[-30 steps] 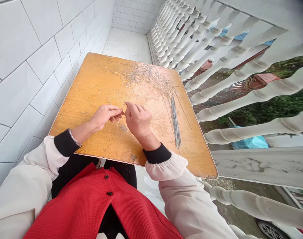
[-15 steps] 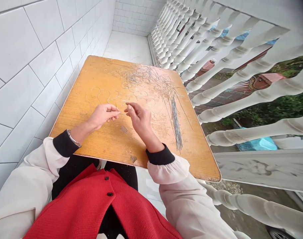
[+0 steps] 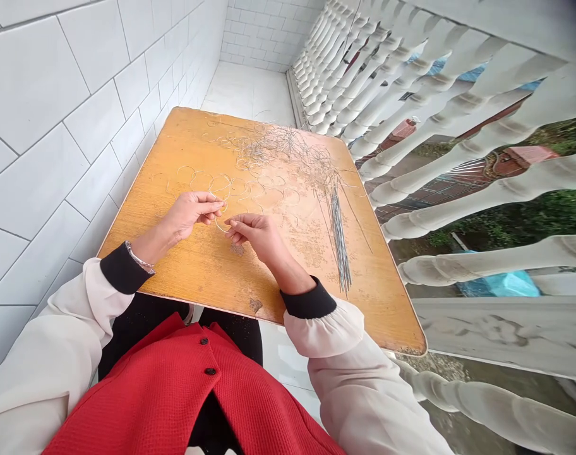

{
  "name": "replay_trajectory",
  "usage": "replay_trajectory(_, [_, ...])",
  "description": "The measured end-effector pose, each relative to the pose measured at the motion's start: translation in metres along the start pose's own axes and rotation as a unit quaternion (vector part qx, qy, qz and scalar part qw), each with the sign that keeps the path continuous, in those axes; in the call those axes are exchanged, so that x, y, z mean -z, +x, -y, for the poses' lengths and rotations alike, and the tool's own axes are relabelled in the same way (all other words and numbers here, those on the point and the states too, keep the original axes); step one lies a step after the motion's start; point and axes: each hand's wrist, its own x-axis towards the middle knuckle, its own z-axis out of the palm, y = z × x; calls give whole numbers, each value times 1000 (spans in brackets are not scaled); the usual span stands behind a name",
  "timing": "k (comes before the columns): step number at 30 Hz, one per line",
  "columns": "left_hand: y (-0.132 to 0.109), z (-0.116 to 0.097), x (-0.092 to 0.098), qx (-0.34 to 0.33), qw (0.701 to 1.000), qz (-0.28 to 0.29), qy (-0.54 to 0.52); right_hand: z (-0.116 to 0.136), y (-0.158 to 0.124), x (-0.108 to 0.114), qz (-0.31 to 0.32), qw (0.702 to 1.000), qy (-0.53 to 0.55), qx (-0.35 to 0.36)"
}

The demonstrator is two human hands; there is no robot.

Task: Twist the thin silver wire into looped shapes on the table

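Observation:
Over the near half of the wooden table (image 3: 193, 265), my left hand (image 3: 191, 212) pinches a thin, pale wire loop (image 3: 218, 224) between thumb and fingers. Just right of it and slightly lower, my right hand (image 3: 256, 235) pinches the same curved wire, which bows down between the fingertips. Beyond my hands lie several thin wire rings (image 3: 186, 172) on the tabletop. A tangle of wire (image 3: 288, 142) spreads across the far side. To the right of my right hand rests a bundle of straight grey wires (image 3: 339, 237).
A white tiled wall (image 3: 46, 145) runs along the left of the table. White balusters (image 3: 496, 253) stand along its right side. My lap, in a red garment (image 3: 165, 385), is against the near edge.
My right hand has moved down and left, its fingers now closed on the wire. The curved wire now shows between both hands. The view has shifted slightly.

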Motion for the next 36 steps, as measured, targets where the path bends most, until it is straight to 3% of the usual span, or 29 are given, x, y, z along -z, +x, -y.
replay_trajectory(5, [-1, -4, -2, -28, 998, -53, -10, -3, 0, 1, -68, 994, 83, 35])
replay_trajectory(16, [-4, -10, -3, -77, 988, -131, -35, -4, 5, 2, -120, 975, 186, -17])
replay_trajectory(19, [-3, -11, -1, -70, 986, -144, -37, -9, 8, 6, -95, 988, 118, -12])
replay_trajectory(22, [-2, -11, 1, -64, 987, -143, -26, -15, 9, 8, -85, 991, -72, 70])
replay_trajectory(24, [-2, -11, 1, -63, 988, -137, -18, -16, 8, 8, -109, 946, -239, 189])
replay_trajectory(26, [-2, -9, 0, -60, 990, -123, -17, -14, 5, 7, -137, 866, -374, 303])
replay_trajectory(29, [-2, -7, -1, -57, 993, -98, -22, -9, 1, 4, -133, 775, -486, 381])
replay_trajectory(32, [-3, -7, -2, -56, 995, -85, -14, -6, 0, 2, -88, 745, -529, 396])
replay_trajectory(36, [-4, -8, -4, -46, 996, -76, 7, -7, 2, 3, -36, 739, -545, 394])
